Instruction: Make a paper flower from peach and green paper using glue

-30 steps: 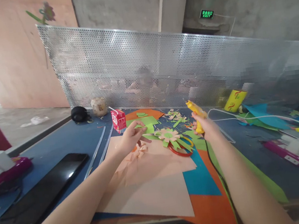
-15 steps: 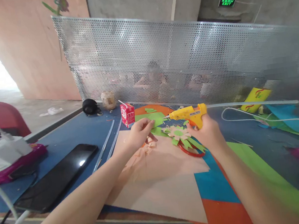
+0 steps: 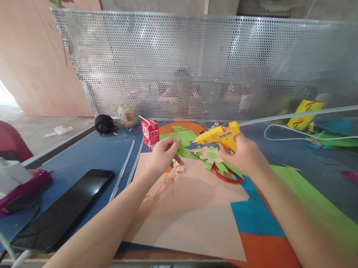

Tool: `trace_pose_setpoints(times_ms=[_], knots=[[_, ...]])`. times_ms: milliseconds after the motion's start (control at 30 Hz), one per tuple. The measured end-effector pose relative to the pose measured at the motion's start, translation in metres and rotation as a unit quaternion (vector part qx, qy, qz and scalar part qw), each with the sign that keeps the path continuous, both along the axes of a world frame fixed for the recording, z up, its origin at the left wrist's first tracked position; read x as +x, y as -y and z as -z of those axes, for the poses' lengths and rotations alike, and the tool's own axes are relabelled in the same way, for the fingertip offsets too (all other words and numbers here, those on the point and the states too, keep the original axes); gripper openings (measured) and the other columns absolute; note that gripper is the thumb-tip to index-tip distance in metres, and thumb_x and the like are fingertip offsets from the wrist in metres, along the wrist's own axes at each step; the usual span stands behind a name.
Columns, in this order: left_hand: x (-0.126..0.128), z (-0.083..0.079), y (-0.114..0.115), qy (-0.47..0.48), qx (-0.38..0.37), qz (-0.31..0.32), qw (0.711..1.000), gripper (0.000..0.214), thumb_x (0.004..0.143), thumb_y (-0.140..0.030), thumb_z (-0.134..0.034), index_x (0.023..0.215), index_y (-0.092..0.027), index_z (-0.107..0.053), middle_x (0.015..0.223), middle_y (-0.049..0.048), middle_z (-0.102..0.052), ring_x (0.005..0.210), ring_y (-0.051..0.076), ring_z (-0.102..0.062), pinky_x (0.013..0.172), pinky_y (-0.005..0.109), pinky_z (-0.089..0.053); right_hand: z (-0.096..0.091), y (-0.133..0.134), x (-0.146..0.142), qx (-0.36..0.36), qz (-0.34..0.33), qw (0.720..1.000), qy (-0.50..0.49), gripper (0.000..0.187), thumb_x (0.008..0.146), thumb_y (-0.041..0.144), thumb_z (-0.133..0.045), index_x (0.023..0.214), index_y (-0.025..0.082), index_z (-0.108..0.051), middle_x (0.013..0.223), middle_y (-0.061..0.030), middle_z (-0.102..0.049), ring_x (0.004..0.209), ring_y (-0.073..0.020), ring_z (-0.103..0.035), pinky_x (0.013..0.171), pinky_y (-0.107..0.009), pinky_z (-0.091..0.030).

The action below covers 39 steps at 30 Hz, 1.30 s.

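Observation:
My right hand (image 3: pixel 245 154) is closed round the handle of a yellow hot glue gun (image 3: pixel 217 135). Its nozzle points left, and a long clear glue stick (image 3: pixel 303 114) runs out of its back. Just left of the nozzle, my left hand (image 3: pixel 167 153) is pinched shut; what its fingertips hold, if anything, I cannot make out. Below the gun lies a paper flower (image 3: pixel 212 155) with pale petals and green strips. Red-handled scissors (image 3: pixel 226 178) are partly under it. Small cut strips of peach paper (image 3: pixel 171 175) lie beneath my left hand on larger peach sheets (image 3: pixel 191 232).
A red drink box (image 3: pixel 150 134) with a straw stands behind my left hand. A black phone (image 3: pixel 64 211) and a power strip (image 3: pixel 16 191) are at left. Green paper (image 3: pixel 321 207) lies at right. A perforated metal screen (image 3: pixel 144 60) borders the back, people behind it.
The view has shifted slightly, so most things sit a little higher and further left. The glue gun stays in my right hand, and my left hand remains pinched near its nozzle.

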<state>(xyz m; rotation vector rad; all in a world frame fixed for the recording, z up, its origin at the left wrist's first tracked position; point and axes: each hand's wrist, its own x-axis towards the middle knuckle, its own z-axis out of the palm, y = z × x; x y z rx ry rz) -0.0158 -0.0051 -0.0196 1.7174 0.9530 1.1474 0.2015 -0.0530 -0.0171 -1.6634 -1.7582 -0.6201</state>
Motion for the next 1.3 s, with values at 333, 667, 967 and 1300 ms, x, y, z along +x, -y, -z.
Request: trace_pose_setpoints(times_ms=[333,667,967,1300], knots=[[-0.0002,-0.0002,-0.0004,0.004,-0.004,-0.005,1.000,0.027,0.076,-0.039,-0.046,0.062,-0.017,-0.039,0.054,-0.0038,-0.039,0.043,0.015,-0.060,0.027,0.015,-0.030,-0.0004,0.0007,0.0001,0.007,0.017,0.998,0.057,0.029,0.070,0.037,-0.042,0.087,0.014,-0.049,0.062,-0.0062,-0.054,0.055,-0.0196,-0.052,0.046,-0.027,-0.036],[0.0000,0.0005,-0.0010,0.005,-0.006,-0.002,1.000,0.025,0.076,-0.038,-0.046,0.063,-0.017,-0.041,0.055,-0.0031,-0.041,0.043,0.016,-0.060,0.027,0.016,-0.032,-0.0002,0.0006,0.0021,0.011,0.028,0.997,0.072,0.026,0.071,0.038,-0.043,0.083,0.016,-0.049,0.060,-0.0053,-0.053,0.053,-0.0188,-0.050,0.045,-0.026,-0.034],[-0.0006,-0.0006,-0.0010,0.011,-0.008,0.002,1.000,0.025,0.076,-0.039,-0.045,0.066,-0.016,-0.042,0.059,-0.0012,-0.048,0.043,0.014,-0.060,0.028,0.015,-0.034,-0.0010,0.0012,0.0009,0.021,0.008,0.996,0.092,0.030,0.072,0.035,-0.042,0.090,0.012,-0.049,0.065,-0.0075,-0.056,0.055,-0.0191,-0.052,0.047,-0.027,-0.037],[0.0009,-0.0010,0.0010,-0.006,-0.013,0.020,1.000,0.025,0.076,-0.038,-0.045,0.064,-0.017,-0.039,0.051,-0.0059,-0.038,0.043,0.015,-0.060,0.027,0.015,-0.032,-0.0004,0.0006,0.0033,0.065,0.014,0.992,0.111,0.027,0.072,0.037,-0.043,0.082,0.012,-0.051,0.056,-0.0054,-0.054,0.048,-0.0173,-0.050,0.041,-0.025,-0.032]])
